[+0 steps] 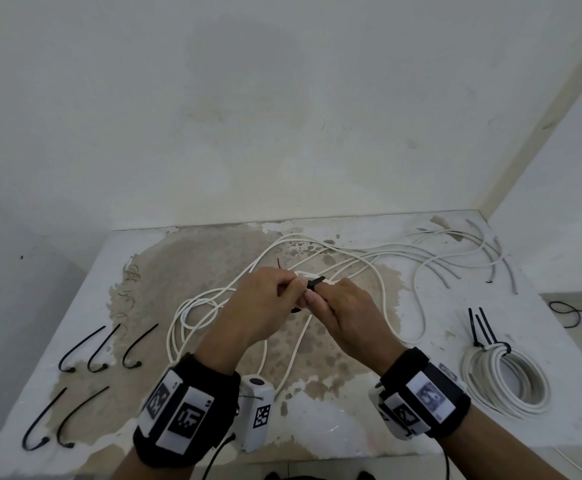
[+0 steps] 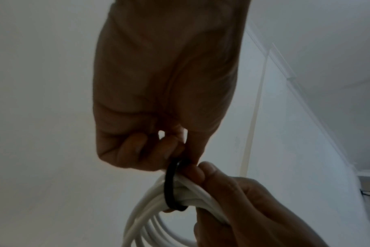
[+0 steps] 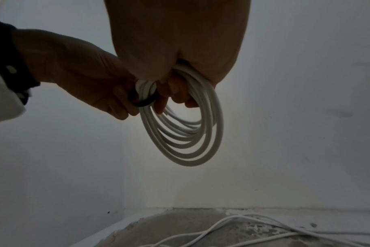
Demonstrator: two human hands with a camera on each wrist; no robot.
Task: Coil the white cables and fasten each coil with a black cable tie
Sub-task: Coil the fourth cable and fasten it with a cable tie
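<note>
The person holds a small coil [image 3: 184, 133] of white cable in the air above the bench [image 1: 334, 424], nearer than the loose cables behind it. The right hand [image 1: 348, 317] has its fingers [image 3: 177, 93] curled round the bunched top of the coil, so the loops hang free below. Beside that grip, the left hand [image 1: 265, 306] pinches a black cable tie [image 2: 171, 185] that already wraps the bundle; whether its tail is through the head cannot be told.

The coil looks light and springy: the loops will likely fan apart if the grip loosens, so the bunched strands beside the tie seem the best place to hold. The tie looks thin, smooth and stiff enough to keep its curve, probably best taken by its tail.

To the right of the coil, on the bench, lies a finished coil [image 1: 506, 382] with ties on it. To the left lie five spare ties [image 1: 105, 348]. Beyond it sprawl loose white cables [image 1: 369, 258], reaching the far right corner.
</note>
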